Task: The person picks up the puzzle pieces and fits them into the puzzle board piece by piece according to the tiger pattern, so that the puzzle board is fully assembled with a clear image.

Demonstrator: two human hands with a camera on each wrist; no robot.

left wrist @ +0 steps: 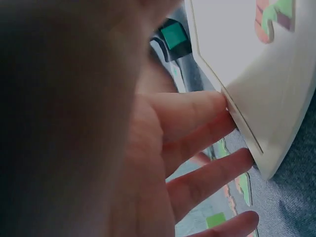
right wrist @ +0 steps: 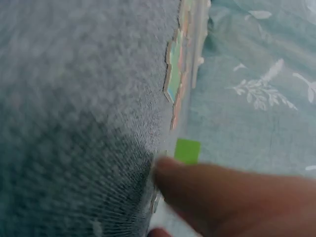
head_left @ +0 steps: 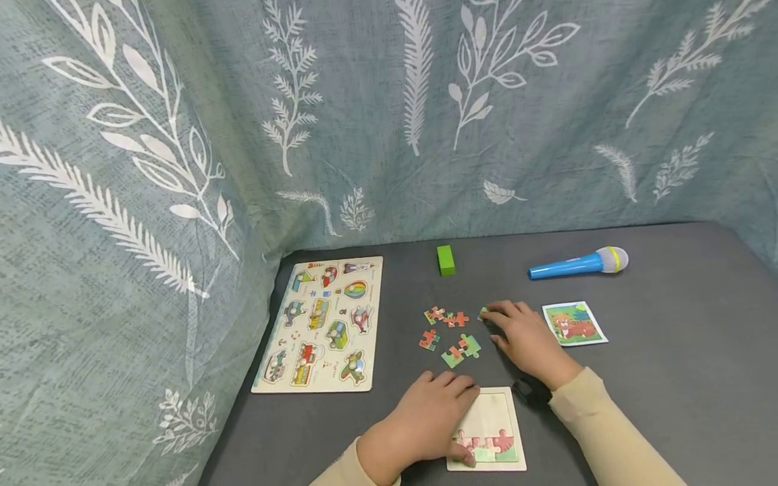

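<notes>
A small white puzzle tray (head_left: 507,412) lies at the near edge of the table, with a few pink and green pieces set in its lower row. My left hand (head_left: 434,415) rests flat on the tray's left side, the thumb pressing the placed pieces. In the left wrist view its straight fingers (left wrist: 197,128) lie against the tray (left wrist: 256,74) edge. My right hand (head_left: 516,334) lies on the table beyond the tray, its fingertips touching a small green puzzle piece (head_left: 483,313). Several loose pieces (head_left: 457,349) lie just left of it. The right wrist view shows one finger (right wrist: 222,192), blurred.
A wooden vehicle puzzle board (head_left: 322,324) lies at the left. A green block (head_left: 446,260) stands at the back, also in the right wrist view as the green block (right wrist: 187,150). A blue toy microphone (head_left: 577,263) and a tiger picture card (head_left: 574,324) lie right. Leaf-print curtain behind.
</notes>
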